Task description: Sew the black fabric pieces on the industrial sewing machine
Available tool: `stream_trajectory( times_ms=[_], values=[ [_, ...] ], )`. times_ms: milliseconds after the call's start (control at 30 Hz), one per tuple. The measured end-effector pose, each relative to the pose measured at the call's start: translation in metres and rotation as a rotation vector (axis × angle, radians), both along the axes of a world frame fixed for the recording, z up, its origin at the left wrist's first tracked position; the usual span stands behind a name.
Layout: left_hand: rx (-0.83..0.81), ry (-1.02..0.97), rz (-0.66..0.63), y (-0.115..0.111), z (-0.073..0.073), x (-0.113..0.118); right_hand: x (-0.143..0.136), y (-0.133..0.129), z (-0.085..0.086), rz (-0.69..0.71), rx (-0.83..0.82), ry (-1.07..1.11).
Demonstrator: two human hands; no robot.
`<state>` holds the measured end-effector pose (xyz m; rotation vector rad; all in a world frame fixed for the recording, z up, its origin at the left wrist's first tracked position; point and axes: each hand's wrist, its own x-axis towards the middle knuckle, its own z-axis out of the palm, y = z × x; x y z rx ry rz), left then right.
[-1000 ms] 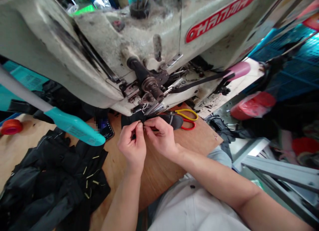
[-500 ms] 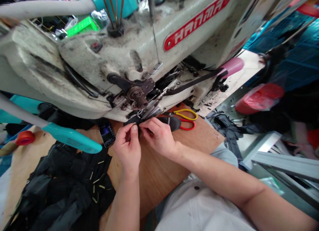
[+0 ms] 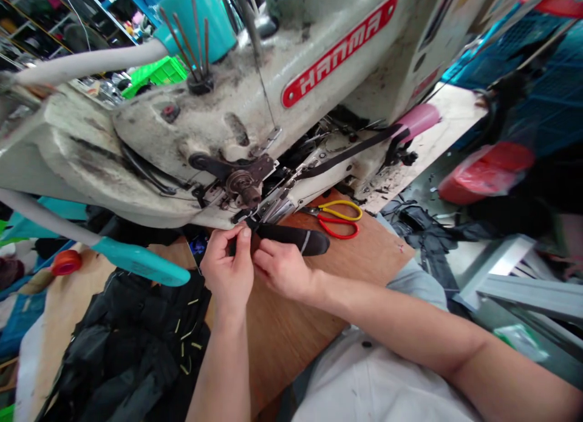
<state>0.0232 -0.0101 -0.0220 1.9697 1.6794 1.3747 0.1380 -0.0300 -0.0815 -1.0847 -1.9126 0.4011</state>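
My left hand is closed in a pinch, thumb against fingers, just in front of the sewing machine's needle area. A bit of dark material seems to show at its fingertips, too small to name. Close beside it, my right hand has its fingers curled together; whatever they hold is hidden. Behind the right hand lies a black rounded piece with a grey stripe, reaching toward the needle area. Shears with one yellow and one red handle rest to the right of the hands.
Black garments with yellow cord ends cover the wooden tabletop at left. A teal lamp head juts over them. Part of a phone shows behind my left hand. An orange-red roll sits farther left.
The camera view has shifted a little. My right hand has drawn slightly down and away from the needle area, uncovering more of the black striped piece. My left hand keeps its pinch.
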Motion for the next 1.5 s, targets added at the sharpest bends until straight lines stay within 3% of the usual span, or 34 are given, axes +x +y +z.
stream_trajectory(
  times_ms=[100,233,300,367,433,500,633,800,967,1167,1500],
  values=[
    [-0.026,-0.036,0.037,-0.002,-0.006,0.002,-0.001,-0.008,0.0,0.042,-0.096,-0.09],
    [0.008,0.071,-0.022,-0.014,-0.023,-0.005,0.023,-0.019,0.021,0.093,-0.111,-0.157],
    [0.158,0.242,-0.05,-0.019,-0.038,-0.01,0.043,-0.021,0.035,0.047,-0.045,-0.132],
    [0.31,0.415,-0.051,-0.02,-0.054,-0.013,0.063,-0.016,0.049,-0.095,-0.021,-0.089],
    [0.378,0.534,-0.06,-0.016,-0.067,-0.014,0.077,-0.005,0.058,-0.206,-0.1,-0.071],
    [0.399,0.592,-0.085,-0.01,-0.072,-0.014,0.082,0.008,0.06,-0.155,-0.265,-0.043],
    [0.486,0.605,-0.185,-0.002,-0.059,-0.019,0.076,0.023,0.05,0.142,-0.602,0.183],
    [0.485,0.615,-0.333,-0.002,-0.03,-0.027,0.059,0.013,0.029,0.231,-0.868,0.61],
    [0.49,0.69,-0.414,0.0,-0.021,-0.03,0.052,0.004,0.021,0.229,-0.922,0.741],
    [0.505,0.697,-0.47,-0.002,-0.021,-0.029,0.053,0.004,0.024,0.206,-0.959,0.771],
    [0.452,0.661,-0.438,-0.007,-0.024,-0.022,0.051,0.003,0.023,0.212,-0.972,0.811]
  ],
)
